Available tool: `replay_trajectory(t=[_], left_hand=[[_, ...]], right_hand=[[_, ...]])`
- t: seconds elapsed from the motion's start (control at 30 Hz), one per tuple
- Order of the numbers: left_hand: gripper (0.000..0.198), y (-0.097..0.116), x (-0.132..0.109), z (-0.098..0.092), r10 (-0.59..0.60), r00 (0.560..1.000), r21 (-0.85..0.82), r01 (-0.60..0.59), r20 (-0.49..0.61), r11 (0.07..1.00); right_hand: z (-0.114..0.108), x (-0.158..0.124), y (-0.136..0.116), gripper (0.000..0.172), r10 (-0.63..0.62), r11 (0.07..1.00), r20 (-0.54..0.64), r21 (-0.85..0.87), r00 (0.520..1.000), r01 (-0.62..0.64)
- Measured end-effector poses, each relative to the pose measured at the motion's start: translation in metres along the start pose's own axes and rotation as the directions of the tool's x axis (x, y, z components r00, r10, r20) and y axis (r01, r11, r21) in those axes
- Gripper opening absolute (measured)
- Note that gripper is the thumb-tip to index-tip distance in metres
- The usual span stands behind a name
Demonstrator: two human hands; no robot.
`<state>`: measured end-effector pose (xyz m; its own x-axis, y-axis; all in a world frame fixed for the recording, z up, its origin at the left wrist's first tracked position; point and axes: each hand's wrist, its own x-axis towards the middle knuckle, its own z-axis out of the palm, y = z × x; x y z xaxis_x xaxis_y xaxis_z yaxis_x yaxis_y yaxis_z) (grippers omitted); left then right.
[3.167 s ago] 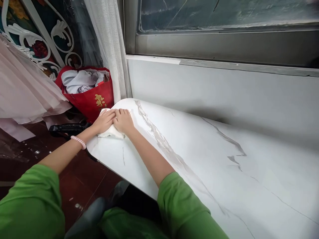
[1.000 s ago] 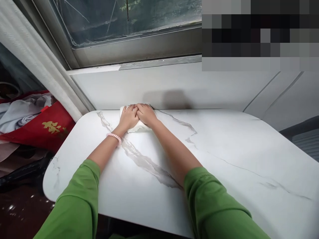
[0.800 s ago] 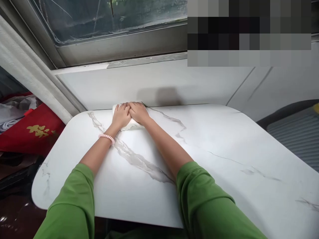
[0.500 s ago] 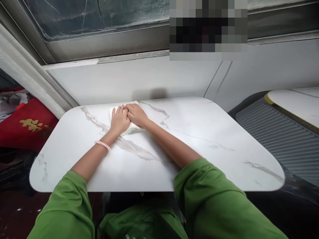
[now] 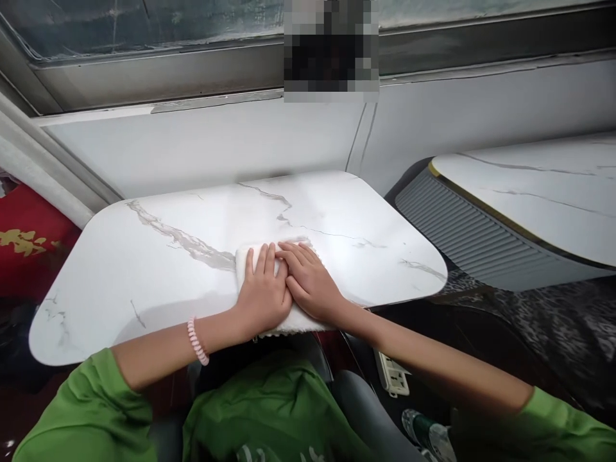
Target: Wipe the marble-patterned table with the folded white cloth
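A folded white cloth (image 5: 304, 322) lies on the white marble-patterned tabletop (image 5: 158, 276), at its near edge. My left hand (image 5: 265, 289) rests flat on the cloth, fingers stretched out and pointing away from me. Beside it my right hand (image 5: 312, 279) presses on the cloth too, fingers flat and close together, its thumb side touching the left hand. Both palms hide the middle of the cloth. A pink coiled band (image 5: 196, 340) circles my left wrist.
A second marble-patterned table (image 5: 539, 186) with a ribbed grey side stands at the right. A wall and window frame (image 5: 168, 74) run behind. Red fabric (image 5: 33, 256) is at the left. Below lie a power strip (image 5: 393, 375) and a plastic bottle (image 5: 426, 430).
Both hands have slid the cloth from the table's far edge back toward me, to the near edge. The view has shifted right, showing more of the second table.
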<state>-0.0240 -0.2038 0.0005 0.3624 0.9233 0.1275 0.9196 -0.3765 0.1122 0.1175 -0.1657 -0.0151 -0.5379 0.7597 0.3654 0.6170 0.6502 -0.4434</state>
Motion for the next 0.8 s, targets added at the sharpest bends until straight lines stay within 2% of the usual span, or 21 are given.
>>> replay_trajectory(t=[0.1,0.2,0.3,0.57,0.67,0.8], left_hand=[[0.056,0.000,0.005,0.000,0.031,1.000,-0.006,-0.031,0.004,1.000],[0.056,-0.010,0.024,0.002,0.021,1.000,-0.012,-0.021,0.011,1.000],[0.054,-0.027,0.059,0.006,-0.029,1.000,-0.028,0.028,-0.007,0.999],[0.049,-0.091,0.175,0.013,-0.104,0.990,-0.094,0.095,-0.093,0.991],[0.047,-0.106,0.203,0.016,-0.116,0.984,-0.107,0.102,-0.134,0.989],[0.043,-0.116,0.225,0.018,-0.129,0.976,-0.112,0.110,-0.178,0.988]], right_hand=[[-0.003,0.001,0.003,0.044,0.013,1.000,-0.007,0.016,1.000,-0.013],[-0.001,0.020,0.016,0.042,-0.003,1.000,-0.015,0.022,1.000,0.003],[0.003,0.054,0.039,0.041,-0.010,1.000,-0.028,0.011,1.000,0.010],[0.019,0.172,0.111,0.037,0.053,0.997,-0.023,-0.057,0.998,-0.054],[0.020,0.202,0.128,0.035,0.044,0.998,-0.019,-0.054,0.999,-0.045],[0.019,0.223,0.141,0.032,0.054,0.997,-0.023,-0.055,0.998,-0.055]])
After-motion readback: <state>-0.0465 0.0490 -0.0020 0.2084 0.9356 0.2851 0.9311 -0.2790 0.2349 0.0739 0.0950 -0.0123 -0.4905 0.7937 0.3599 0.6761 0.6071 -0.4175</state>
